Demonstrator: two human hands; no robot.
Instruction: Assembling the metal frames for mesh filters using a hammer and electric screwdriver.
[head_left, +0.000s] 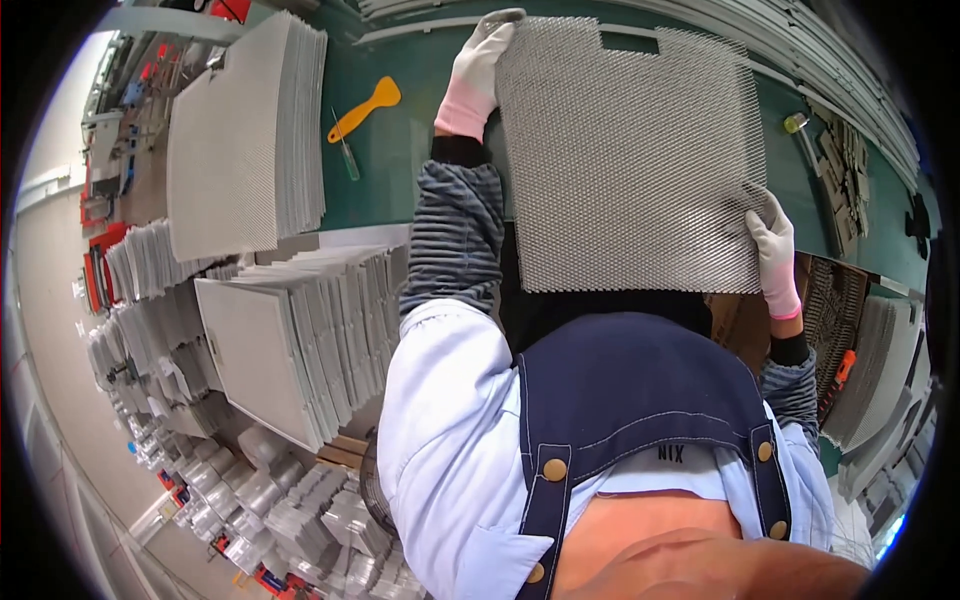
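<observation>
Both my hands hold a silver expanded-metal mesh sheet (630, 160) over the near part of the green work surface. The sheet is roughly square, with a rectangular notch in its far edge. My left hand (485, 65), in a white and pink glove, grips the far left corner. Lower on the right edge, my right hand (773, 240) is closed on the mesh, its gloved fingers curled over the side. Left of the sheet lie a yellow scraper (370, 108) and a thin screwdriver (346, 150) with a pale green handle.
A tall stack of mesh sheets (225, 140) stands on the green table (400, 185) at left. Nearer me is a row of grey panels (310, 335). A yellow-headed tool (797, 123) and grey metal strips (845, 175) lie at right, with more stacked panels (870, 370) below.
</observation>
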